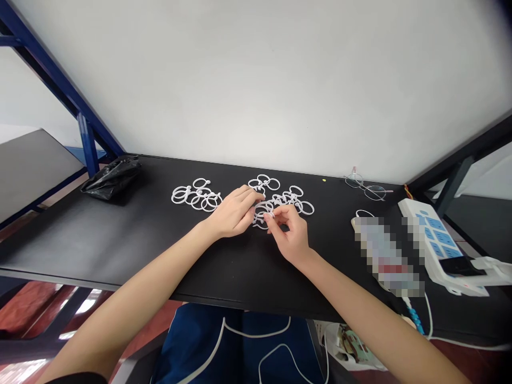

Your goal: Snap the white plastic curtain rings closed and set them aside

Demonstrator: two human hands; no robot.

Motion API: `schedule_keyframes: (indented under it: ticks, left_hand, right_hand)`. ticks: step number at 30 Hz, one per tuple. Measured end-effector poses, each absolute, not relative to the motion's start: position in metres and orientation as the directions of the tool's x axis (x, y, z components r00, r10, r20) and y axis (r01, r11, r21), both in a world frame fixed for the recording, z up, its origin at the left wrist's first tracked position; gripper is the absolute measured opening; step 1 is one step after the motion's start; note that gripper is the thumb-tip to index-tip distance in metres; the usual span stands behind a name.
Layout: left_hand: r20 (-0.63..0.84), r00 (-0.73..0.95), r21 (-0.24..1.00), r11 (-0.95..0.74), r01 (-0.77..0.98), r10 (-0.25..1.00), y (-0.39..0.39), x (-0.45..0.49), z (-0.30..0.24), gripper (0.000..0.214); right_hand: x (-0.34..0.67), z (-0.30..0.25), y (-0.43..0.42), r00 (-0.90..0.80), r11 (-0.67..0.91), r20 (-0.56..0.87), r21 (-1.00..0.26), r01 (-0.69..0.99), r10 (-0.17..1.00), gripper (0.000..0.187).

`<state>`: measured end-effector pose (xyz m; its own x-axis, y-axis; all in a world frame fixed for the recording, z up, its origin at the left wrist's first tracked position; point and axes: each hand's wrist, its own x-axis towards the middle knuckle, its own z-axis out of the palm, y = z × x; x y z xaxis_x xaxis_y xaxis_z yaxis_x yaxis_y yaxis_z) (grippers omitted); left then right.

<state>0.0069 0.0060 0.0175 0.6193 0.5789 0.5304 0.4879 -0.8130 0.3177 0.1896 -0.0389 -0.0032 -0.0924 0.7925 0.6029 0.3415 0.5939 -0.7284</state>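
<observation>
Near the middle of the desk, my right hand (pixel 291 232) pinches a white curtain ring (pixel 264 209) between thumb and fingers. My left hand (pixel 237 212) comes to the same ring from the other side, fingers bent and thumb against its edge; its grip is partly hidden. Below the fingertips, more white rings overlap, some with small knobs on them. A loose group of such rings (pixel 196 197) lies to the left of my left hand. Behind my hands is another small group (pixel 272 184), and a tangled cluster (pixel 306 207) sits just beyond my right hand.
On the black desk (pixel 132 234), a crumpled black plastic bag (pixel 113 177) lies at the far left. Glasses (pixel 375 192) rest near the wall. To the right are a phone (pixel 386 258) with a cable and a white power strip (pixel 438 240). White cords cross my lap.
</observation>
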Motion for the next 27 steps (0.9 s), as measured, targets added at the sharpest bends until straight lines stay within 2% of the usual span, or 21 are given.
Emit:
schedule_keyframes:
  ticks: [7, 12, 17, 24, 27]
  left_hand:
    - [0.571, 0.647, 0.297, -0.861, 0.412, 0.506, 0.0039, 0.012, 0.0144, 0.041]
    - [0.567, 0.63, 0.295, -0.845, 0.446, 0.531, 0.0028, 0.0141, 0.0136, 0.045]
    - [0.619, 0.576, 0.253, -0.83, 0.498, 0.534, 0.0029, 0.0148, 0.0102, 0.043]
    - [0.687, 0.559, 0.194, -0.859, 0.474, 0.464, 0.0013, 0.0148, 0.0086, 0.039]
    - [0.691, 0.564, 0.177, -0.862, 0.475, 0.452, 0.0001, 0.0147, 0.0073, 0.039]
  right_hand:
    - [0.1911, -0.009, -0.0364, -0.167, 0.603, 0.581, -0.743, 0.29, 0.796, 0.014]
    - [0.1913, -0.0086, -0.0373, -0.18, 0.578, 0.55, -0.779, 0.243, 0.816, 0.011]
    - [0.192, -0.0069, -0.0386, -0.199, 0.584, 0.549, -0.767, 0.264, 0.812, 0.011]
    - [0.1927, -0.005, -0.0387, -0.302, 0.6, 0.521, -0.729, 0.33, 0.799, 0.032]
    - [0.1919, -0.0052, -0.0394, -0.34, 0.617, 0.52, -0.714, 0.331, 0.784, 0.034]
